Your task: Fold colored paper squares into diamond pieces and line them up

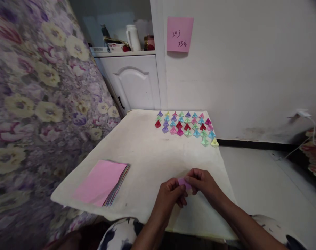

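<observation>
Between my two hands is a small folded piece of purple-pink paper (184,183), held above the near part of the table. My left hand (170,192) pinches its left side between thumb and fingers. On the other side, my right hand (201,180) grips the paper's upper right edge with thumb and forefinger. Fingers cover part of the paper, so its full shape is hidden. Farther back on the table sit several rows of small folded paper pieces (179,125) in red, green, blue, purple, pink and yellow.
A stack of coloured paper (103,182), pink on top, lies at the left of the cloth-covered table (144,149). Behind stand a white cabinet (137,83) and a wall with a pink note (180,34). A floral curtain (43,104) hangs close on the left.
</observation>
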Tool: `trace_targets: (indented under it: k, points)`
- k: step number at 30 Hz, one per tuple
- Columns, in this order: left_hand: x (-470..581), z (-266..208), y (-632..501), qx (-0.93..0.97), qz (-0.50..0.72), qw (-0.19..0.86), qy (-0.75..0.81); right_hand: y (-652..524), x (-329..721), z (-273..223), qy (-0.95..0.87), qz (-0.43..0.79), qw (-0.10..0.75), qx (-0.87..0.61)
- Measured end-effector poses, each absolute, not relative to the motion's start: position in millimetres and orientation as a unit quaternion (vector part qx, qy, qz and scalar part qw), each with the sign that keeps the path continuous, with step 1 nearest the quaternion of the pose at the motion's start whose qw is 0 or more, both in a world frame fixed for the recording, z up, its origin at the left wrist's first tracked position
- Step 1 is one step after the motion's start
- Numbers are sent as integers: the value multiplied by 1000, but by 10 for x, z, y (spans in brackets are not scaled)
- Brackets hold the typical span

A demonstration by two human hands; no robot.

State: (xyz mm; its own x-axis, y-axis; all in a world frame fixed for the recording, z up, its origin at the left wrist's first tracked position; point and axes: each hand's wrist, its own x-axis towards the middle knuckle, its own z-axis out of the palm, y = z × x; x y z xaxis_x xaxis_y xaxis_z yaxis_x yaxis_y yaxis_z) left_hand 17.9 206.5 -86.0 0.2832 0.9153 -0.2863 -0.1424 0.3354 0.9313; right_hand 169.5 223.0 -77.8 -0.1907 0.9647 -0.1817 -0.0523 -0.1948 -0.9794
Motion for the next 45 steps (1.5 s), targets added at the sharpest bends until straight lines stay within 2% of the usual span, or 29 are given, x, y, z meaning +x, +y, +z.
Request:
trace_targets:
  k: [14,27,45]
  points:
    - [190,-792,2042,445,434,615,485,2120,1622,-671,-529,489,452,-526]
    - [210,-796,2011,476,442,581,490,2098,1596,-638,-527,465,476,-529]
    - [200,-787,1996,481,441,570,499,2142,1633,-680,-537,501,425,-529]
